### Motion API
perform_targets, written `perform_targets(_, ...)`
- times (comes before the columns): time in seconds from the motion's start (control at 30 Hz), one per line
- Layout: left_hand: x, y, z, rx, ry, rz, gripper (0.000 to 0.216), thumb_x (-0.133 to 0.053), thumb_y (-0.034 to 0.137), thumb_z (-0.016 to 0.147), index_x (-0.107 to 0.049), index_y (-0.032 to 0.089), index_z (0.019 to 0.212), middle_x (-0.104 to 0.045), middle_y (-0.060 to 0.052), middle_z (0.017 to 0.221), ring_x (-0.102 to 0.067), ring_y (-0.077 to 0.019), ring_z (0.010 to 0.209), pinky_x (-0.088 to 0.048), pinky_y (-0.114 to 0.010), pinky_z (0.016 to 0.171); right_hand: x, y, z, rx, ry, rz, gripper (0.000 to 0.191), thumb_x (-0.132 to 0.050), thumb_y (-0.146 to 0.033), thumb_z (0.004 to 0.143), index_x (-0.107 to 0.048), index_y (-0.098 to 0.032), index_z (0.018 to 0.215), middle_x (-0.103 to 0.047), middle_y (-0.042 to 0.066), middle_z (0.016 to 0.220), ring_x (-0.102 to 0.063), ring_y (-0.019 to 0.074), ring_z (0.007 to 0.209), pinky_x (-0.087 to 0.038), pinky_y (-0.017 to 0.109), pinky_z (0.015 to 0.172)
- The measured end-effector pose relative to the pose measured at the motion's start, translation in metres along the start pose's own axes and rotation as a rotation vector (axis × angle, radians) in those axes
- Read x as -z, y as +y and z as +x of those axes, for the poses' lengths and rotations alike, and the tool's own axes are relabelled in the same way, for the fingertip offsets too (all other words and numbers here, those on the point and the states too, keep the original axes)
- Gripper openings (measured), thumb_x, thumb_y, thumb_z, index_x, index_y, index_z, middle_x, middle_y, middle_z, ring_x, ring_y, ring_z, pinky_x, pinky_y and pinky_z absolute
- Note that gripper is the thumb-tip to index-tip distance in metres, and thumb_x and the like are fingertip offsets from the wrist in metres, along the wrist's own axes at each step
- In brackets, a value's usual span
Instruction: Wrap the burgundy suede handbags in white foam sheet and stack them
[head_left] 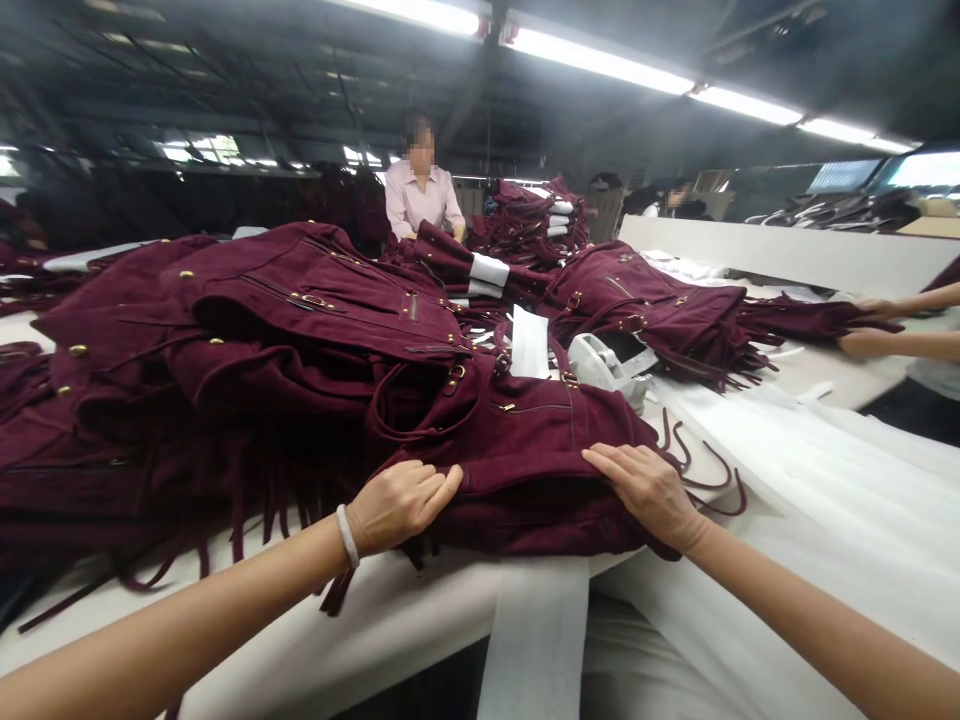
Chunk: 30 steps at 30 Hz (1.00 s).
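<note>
A folded burgundy suede garment (525, 450) with gold hardware and fringe lies at the near edge of the white table (420, 620). My left hand (401, 503), with a white band on its wrist, curls its fingers over the garment's near left edge. My right hand (649, 488) lies flat on the garment's right side with its fingers stretched out and pressing down. A wide white paper strip (536, 630) runs out from under the garment and hangs over the table's front edge.
A big pile of the same burgundy garments (247, 340) fills the left. A white tape dispenser (604, 365) stands behind the garment. White tissue sheets (810, 470) cover the right. One person (421, 195) works across the table; another person's arms (900, 325) reach in at right.
</note>
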<state>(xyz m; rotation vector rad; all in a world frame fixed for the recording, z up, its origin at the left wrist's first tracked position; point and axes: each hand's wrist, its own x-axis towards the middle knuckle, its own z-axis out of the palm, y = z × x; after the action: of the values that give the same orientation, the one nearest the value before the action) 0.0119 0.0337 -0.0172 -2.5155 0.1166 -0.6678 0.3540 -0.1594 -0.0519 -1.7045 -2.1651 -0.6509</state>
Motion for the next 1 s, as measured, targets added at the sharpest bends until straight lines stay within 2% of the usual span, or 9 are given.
perform_targets(0.13, -0.003, 0.016, -0.017, -0.044, 0.023, -0.067, 0.028, -0.037, 0.006, 0.094, -0.05, 0.011, 0.118, -0.056, 0.002, 0.065, -0.049, -0.0128, 0.053, -0.04, -0.029, 0.053, -0.007, -0.013, -0.034, 0.085, 0.027, -0.043, 0.047, -0.039, -0.009, 0.097, -0.055, -0.035, 0.133, -0.064, 0.003, 0.123, -0.062, 0.0204, 0.097, -0.047, 0.036, 0.083)
perform_targets(0.23, -0.005, 0.021, -0.021, 0.011, -0.009, -0.062, 0.029, -0.036, 0.007, 0.095, -0.049, 0.016, 0.12, -0.055, 0.003, 0.064, -0.049, -0.0122, 0.053, -0.038, -0.028, 0.053, -0.01, -0.021, -0.044, 0.028, 0.057, -0.046, 0.051, -0.041, -0.008, 0.096, -0.053, -0.038, 0.135, -0.065, 0.003, 0.123, -0.062, 0.0209, 0.098, -0.048, 0.036, 0.082)
perform_targets(0.33, 0.004, 0.025, -0.021, 0.031, -0.098, -0.072, 0.03, -0.037, 0.007, 0.095, -0.049, 0.016, 0.121, -0.056, 0.001, 0.069, -0.052, -0.0129, 0.058, -0.039, -0.028, 0.055, -0.002, -0.031, -0.047, -0.007, 0.075, 0.036, 0.057, -0.038, -0.005, 0.094, -0.049, -0.039, 0.138, -0.06, 0.004, 0.128, -0.059, 0.0217, 0.102, -0.048, 0.038, 0.087)
perform_targets(0.43, 0.019, 0.033, -0.023, 0.026, -0.149, -0.089, 0.032, -0.038, 0.008, 0.095, -0.051, 0.016, 0.124, -0.065, -0.009, 0.1, -0.062, -0.0175, 0.087, -0.047, -0.031, 0.072, 0.013, -0.048, -0.054, -0.054, 0.034, 0.171, 0.059, -0.038, -0.005, 0.092, -0.047, -0.037, 0.14, -0.053, 0.005, 0.135, -0.055, 0.0231, 0.111, -0.046, 0.042, 0.094)
perform_targets(0.5, 0.024, 0.04, -0.027, 0.017, -0.155, -0.103, 0.033, -0.037, 0.009, 0.096, -0.052, 0.017, 0.124, -0.059, -0.012, 0.126, -0.057, -0.0221, 0.112, -0.046, -0.037, 0.091, 0.022, -0.062, -0.064, -0.093, -0.028, 0.239, 0.056, -0.045, -0.012, 0.091, -0.044, -0.032, 0.143, -0.045, 0.007, 0.142, -0.05, 0.0263, 0.119, -0.044, 0.047, 0.098)
perform_targets(0.57, 0.024, 0.047, -0.031, 0.008, -0.148, -0.123, 0.034, -0.034, 0.011, 0.098, -0.054, 0.016, 0.124, -0.055, -0.011, 0.135, -0.052, -0.0231, 0.124, -0.041, -0.04, 0.103, 0.026, -0.072, -0.074, -0.12, -0.084, 0.251, 0.059, -0.056, -0.025, 0.089, -0.039, -0.028, 0.146, -0.038, 0.01, 0.148, -0.045, 0.0301, 0.123, -0.042, 0.05, 0.101)
perform_targets(0.7, 0.016, 0.054, -0.037, 0.004, -0.077, -0.148, 0.036, -0.034, 0.01, 0.098, -0.052, 0.014, 0.128, -0.059, -0.01, 0.133, -0.055, -0.0196, 0.123, -0.042, -0.035, 0.106, 0.017, -0.08, -0.088, -0.166, -0.085, 0.133, 0.073, -0.071, -0.043, 0.081, -0.039, -0.028, 0.145, -0.036, 0.013, 0.15, -0.044, 0.034, 0.124, -0.041, 0.053, 0.1)
perform_targets(0.93, 0.008, 0.056, -0.046, 0.055, -0.008, -0.13, 0.039, -0.038, 0.011, 0.098, -0.05, 0.015, 0.134, -0.059, -0.012, 0.133, -0.053, -0.0238, 0.126, -0.048, -0.034, 0.101, -0.005, -0.088, -0.088, -0.155, 0.053, -0.022, 0.063, -0.07, -0.044, 0.082, -0.046, -0.026, 0.138, -0.04, 0.017, 0.147, -0.037, 0.0375, 0.132, -0.029, 0.064, 0.105)
perform_targets(1.0, 0.004, 0.054, -0.049, 0.076, -0.009, -0.15, 0.041, -0.039, 0.011, 0.097, -0.048, 0.016, 0.136, -0.058, -0.012, 0.134, -0.052, -0.0245, 0.127, -0.048, -0.035, 0.101, -0.007, -0.088, -0.087, -0.142, 0.049, -0.024, 0.061, -0.068, -0.041, 0.084, -0.045, -0.025, 0.139, -0.041, 0.017, 0.146, -0.039, 0.0365, 0.132, -0.031, 0.062, 0.105)
